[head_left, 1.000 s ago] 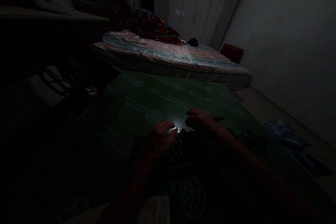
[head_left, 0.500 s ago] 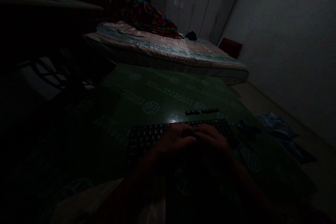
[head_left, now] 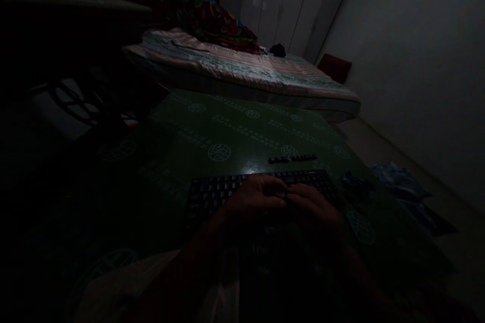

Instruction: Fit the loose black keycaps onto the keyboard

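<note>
A black keyboard (head_left: 214,193) lies on the green printed board, with its middle hidden under my hands. Over it, my left hand (head_left: 255,197) is closed, its fingers curled and its thumb pointing right. My right hand (head_left: 314,207) meets it from the other side, fingers pressed together and bent down. The fingertips of both hands come together at one spot above the keys; something small and dark may be between them, but it is too dim to make out. Just beyond the keyboard sits a row of loose black keycaps (head_left: 291,159).
The green board (head_left: 182,126) bears white globe prints. To the right of the keyboard is a small dark heap (head_left: 356,181). Bluish cloth or plastic (head_left: 399,179) lies on the floor at right. Behind stands a bed (head_left: 246,73); a dark wheeled stand (head_left: 76,103) is at left.
My right hand has shifted slightly right and down, while the left has turned a little with its fingertips following. The view has moved slightly. The keyboard and keycap row stay in place.
</note>
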A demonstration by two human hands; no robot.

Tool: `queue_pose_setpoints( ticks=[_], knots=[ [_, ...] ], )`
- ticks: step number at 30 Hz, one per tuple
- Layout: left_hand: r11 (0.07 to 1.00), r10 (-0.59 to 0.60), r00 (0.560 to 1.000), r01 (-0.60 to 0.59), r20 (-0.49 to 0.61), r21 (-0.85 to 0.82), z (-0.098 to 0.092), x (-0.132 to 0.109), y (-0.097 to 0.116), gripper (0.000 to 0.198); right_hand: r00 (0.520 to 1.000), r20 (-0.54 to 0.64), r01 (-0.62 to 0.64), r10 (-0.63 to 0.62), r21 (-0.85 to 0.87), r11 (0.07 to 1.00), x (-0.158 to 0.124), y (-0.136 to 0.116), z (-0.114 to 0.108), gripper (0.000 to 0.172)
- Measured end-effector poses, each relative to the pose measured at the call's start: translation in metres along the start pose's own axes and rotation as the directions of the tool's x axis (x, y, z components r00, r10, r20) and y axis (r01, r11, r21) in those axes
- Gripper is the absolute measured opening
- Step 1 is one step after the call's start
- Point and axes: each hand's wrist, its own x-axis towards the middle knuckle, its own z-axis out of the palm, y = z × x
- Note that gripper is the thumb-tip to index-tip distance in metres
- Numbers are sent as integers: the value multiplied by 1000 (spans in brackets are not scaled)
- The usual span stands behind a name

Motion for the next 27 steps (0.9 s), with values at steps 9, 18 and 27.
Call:
queue_pose_setpoints(
  ticks=[9,18,27],
  knots=[
    [998,-30,999,28,31,53,-2,-3,-6,30,995,46,-92,93,-35,995,-19,9,7,12],
    [752,255,917,12,-308,659,-25,2,3,28,985,162,-61,65,-27,998,-46,28,35,10],
    [432,381,915,-47,-135,901,-30,8,-7,35,955,280,-94,96,-21,995,-43,34,39,10]
  ],
)
